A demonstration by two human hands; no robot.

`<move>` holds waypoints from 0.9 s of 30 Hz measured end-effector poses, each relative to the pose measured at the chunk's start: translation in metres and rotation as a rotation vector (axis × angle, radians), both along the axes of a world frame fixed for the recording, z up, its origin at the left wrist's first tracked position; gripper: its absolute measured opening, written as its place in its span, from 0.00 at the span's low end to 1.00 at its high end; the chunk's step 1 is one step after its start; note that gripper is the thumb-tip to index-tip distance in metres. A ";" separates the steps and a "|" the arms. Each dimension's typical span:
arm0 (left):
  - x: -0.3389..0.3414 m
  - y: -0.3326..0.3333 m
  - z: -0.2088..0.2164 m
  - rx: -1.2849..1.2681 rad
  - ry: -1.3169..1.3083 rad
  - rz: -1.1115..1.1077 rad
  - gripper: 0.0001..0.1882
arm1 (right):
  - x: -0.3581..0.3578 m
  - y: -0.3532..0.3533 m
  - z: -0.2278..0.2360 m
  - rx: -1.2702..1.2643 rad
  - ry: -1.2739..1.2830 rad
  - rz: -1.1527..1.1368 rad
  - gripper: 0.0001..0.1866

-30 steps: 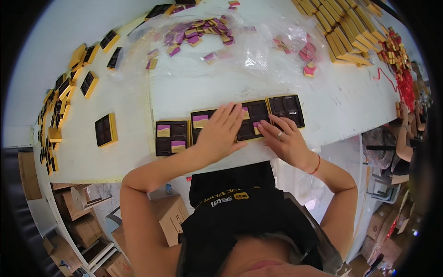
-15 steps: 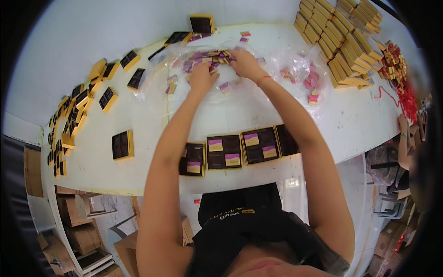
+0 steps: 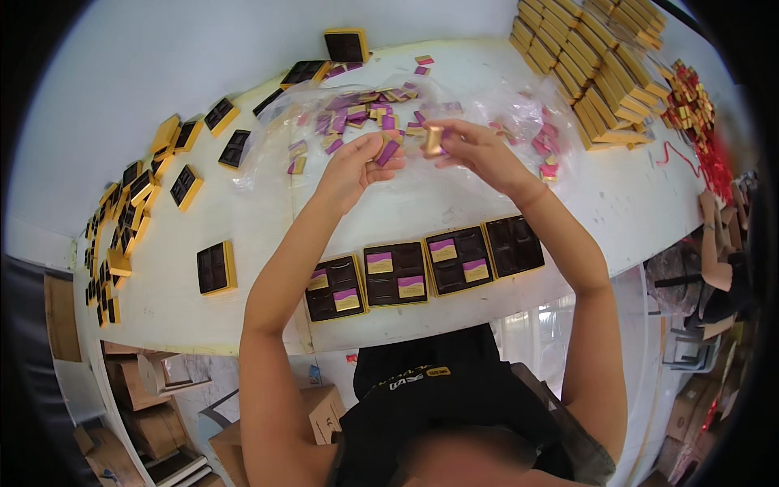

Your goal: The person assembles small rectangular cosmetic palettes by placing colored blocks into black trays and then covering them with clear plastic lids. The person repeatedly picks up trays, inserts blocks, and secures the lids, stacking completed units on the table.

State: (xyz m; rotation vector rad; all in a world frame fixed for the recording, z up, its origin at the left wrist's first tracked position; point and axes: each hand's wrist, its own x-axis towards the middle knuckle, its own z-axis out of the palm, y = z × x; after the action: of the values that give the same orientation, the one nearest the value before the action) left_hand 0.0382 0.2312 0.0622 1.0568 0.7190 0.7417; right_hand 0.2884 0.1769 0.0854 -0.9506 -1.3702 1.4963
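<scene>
Both hands are raised over the table, close together. My left hand [image 3: 353,166] holds purple-and-gold wrapped chocolates [image 3: 389,152] in its fingers; how many is unclear. A wrapped chocolate [image 3: 434,141] with its gold side showing is pinched in my right hand [image 3: 479,154]. Behind them a loose heap of the same chocolates [image 3: 357,109] lies on clear plastic [image 3: 276,134]. Nearer me stand four-compartment boxes in a row. The left box [image 3: 323,304], second box [image 3: 381,286] and third box [image 3: 446,272] each have two chocolates; the right box [image 3: 514,245] shows only dark compartments.
A lone open box [image 3: 215,268] sits left of the row. Many open boxes [image 3: 134,195] are scattered along the table's left edge. Gold boxes [image 3: 596,73] are stacked at the far right, beside red ribbons [image 3: 714,174]. Another person's arm [image 3: 712,243] shows at the right edge.
My hands have come up and back toward me from the heap, with chocolates in the fingers. The heap is more spread out, and the row of boxes is less covered by my arms.
</scene>
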 end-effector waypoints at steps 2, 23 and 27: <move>0.013 -0.016 0.011 0.049 0.039 -0.056 0.22 | 0.017 -0.038 0.009 -0.029 -0.004 -0.017 0.22; 0.135 -0.096 -0.001 -0.029 0.208 -0.173 0.09 | 0.108 -0.178 -0.046 0.165 -0.369 -0.363 0.11; 0.144 -0.109 -0.009 0.055 0.222 -0.138 0.08 | 0.108 -0.179 -0.049 0.201 -0.456 -0.360 0.10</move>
State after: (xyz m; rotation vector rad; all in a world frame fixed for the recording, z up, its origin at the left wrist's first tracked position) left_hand 0.1826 0.1222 0.0535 1.2388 0.8094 0.5333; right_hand 0.3968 -0.0026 0.0362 -1.3765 -1.5287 0.8853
